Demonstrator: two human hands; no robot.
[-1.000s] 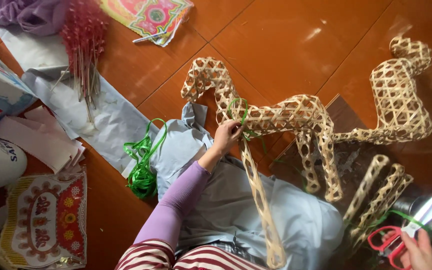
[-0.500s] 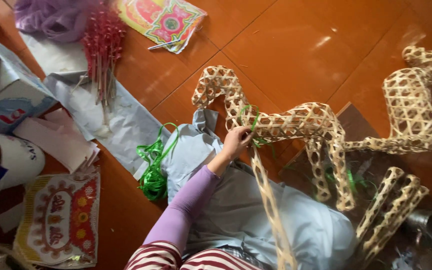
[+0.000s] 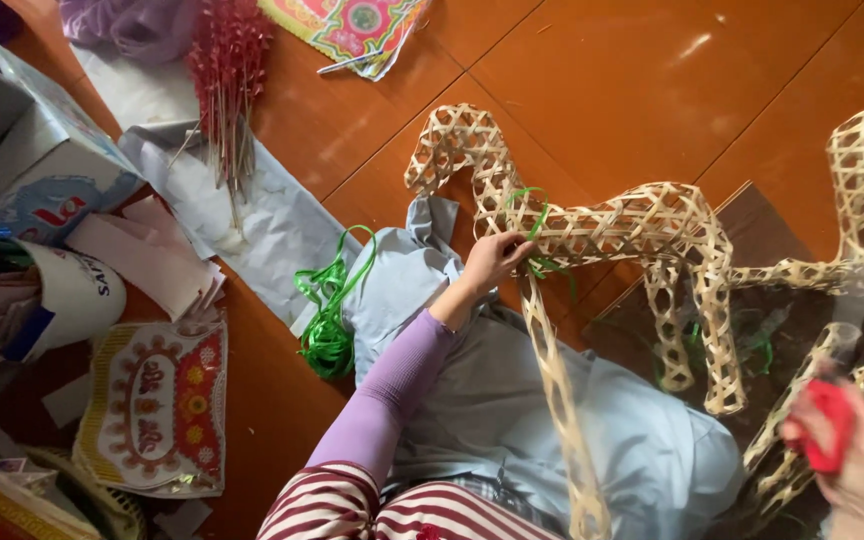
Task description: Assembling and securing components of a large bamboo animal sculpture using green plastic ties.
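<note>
Since the earlier frames your right hand (image 3: 852, 470) has come back into the lower right of the frame, closed around a red-handled tool (image 3: 830, 425); half a second ago it was out of view. The blur hides the blades, so you cannot confirm from this frame what the tool is or whether it is open. The view has also shifted, and the frame (image 3: 612, 225) now sits further right, its far end cut by the right edge.

Your left hand (image 3: 492, 258) remains at centre, fingers pinched on the green ribbon (image 3: 535, 225) where it loops around the woven bamboo frame at the junction with a long strip (image 3: 557, 390) running down toward you. The grip is closed on the ribbon and touching the frame.

With the ribbon held at the joint and the tool in hand, the binding there appears close to being trimmed or finished; treat this as a judgement only.

More ribbon lies in a loose coil (image 3: 327, 310) left of centre, beside the pale blue cloth (image 3: 512, 410) on your lap. Red sticks (image 3: 227, 70) lie at upper left.
</note>
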